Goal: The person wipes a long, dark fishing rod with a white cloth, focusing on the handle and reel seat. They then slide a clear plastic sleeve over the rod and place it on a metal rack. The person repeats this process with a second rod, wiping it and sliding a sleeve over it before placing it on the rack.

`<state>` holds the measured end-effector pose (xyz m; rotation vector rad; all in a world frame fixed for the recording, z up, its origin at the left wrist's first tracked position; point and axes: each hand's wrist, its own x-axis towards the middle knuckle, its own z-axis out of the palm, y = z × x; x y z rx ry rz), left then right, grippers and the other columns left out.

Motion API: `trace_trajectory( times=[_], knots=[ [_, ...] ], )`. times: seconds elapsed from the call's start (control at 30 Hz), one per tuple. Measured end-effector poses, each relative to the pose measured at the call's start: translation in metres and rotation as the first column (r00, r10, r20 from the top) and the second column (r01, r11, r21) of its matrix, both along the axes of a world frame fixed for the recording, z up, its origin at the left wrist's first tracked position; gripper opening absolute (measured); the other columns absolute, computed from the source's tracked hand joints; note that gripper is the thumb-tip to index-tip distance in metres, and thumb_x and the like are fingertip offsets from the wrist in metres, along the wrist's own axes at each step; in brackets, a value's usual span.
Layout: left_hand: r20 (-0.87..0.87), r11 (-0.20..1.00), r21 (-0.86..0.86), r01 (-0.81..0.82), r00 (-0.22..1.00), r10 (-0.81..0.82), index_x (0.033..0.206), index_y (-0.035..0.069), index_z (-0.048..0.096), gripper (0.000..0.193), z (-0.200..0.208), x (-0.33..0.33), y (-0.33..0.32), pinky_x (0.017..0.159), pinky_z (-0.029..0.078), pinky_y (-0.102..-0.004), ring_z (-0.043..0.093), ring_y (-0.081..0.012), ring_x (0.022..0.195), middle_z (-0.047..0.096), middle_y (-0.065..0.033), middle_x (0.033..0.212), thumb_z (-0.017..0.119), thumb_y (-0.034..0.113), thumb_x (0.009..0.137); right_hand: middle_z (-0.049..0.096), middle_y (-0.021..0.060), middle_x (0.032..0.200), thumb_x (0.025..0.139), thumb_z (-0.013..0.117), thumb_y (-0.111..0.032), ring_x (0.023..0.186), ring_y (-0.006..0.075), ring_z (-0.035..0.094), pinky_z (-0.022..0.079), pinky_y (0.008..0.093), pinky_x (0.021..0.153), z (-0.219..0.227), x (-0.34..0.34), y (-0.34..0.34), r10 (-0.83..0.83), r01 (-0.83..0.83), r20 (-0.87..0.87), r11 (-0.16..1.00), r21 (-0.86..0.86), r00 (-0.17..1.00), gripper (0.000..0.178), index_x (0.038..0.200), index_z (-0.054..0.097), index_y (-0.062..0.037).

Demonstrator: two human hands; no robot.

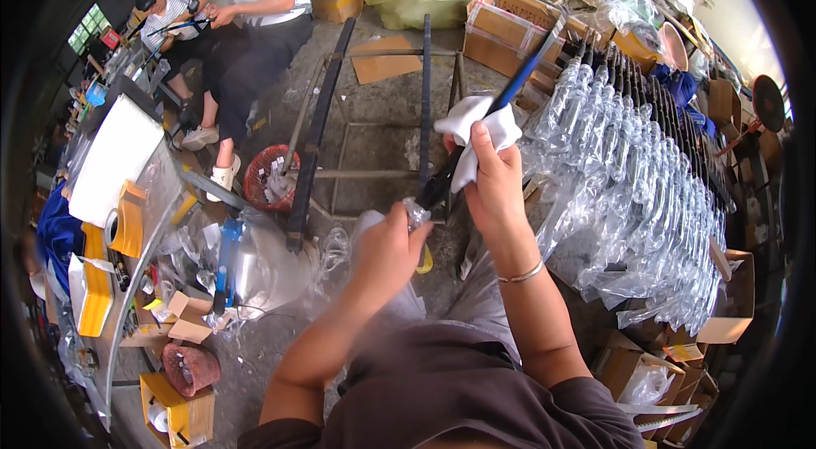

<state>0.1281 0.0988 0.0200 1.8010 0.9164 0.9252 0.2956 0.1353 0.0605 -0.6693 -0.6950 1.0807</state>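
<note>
A slim blue and black fishing rod [520, 76] slants up and away to the right in front of me. My right hand [495, 187] is closed round its upper part through a white cloth [464, 121], the thumb pressing on top. Lower down, my left hand [387, 249] grips the rod's near end, where crumpled see-through plastic [416, 213] shows by the fingers. That hand covers much of the end, so its tip is hidden.
A rack with two dark padded bars [316, 130] stands ahead. Many plastic-sleeved rods [633, 160] lean in a row at right. Two people [255, 2] sit at far left with rods. A red basket [270, 181], a cluttered table [140, 232] and cardboard boxes [514, 32] surround me.
</note>
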Motion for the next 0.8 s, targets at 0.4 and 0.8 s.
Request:
trace_trajectory(
  times=[0.4,0.8],
  knots=[
    [0.733,0.388,-0.57,0.724,0.662,-0.158,0.097,-0.002,0.052,0.05,0.003,-0.035,0.008,0.038,0.022,-0.0203,0.032,-0.0035,0.042,0.041,0.002,0.059,0.066,0.045,0.086,0.061,-0.0014,0.085,0.097,0.056,-0.018,0.081,0.0062,0.055,0.046,0.0232,0.071,-0.023,0.023,0.003,-0.069,0.093,0.355,0.994,-0.051,0.932,0.023,0.112,0.057,-0.0011],
    [0.762,0.429,-0.538,0.726,0.636,-0.121,0.097,-0.001,0.052,0.05,-0.007,-0.045,0.016,0.039,0.023,-0.0211,0.032,-0.0042,0.041,0.041,0.0017,0.058,0.064,0.046,0.087,0.056,0.0085,0.109,0.085,0.063,-0.003,0.097,0.0138,0.056,0.046,0.0287,0.084,-0.071,0.033,-0.023,0.249,-0.115,0.474,0.949,-0.294,0.844,0.049,0.127,0.039,0.0031]
  ],
)
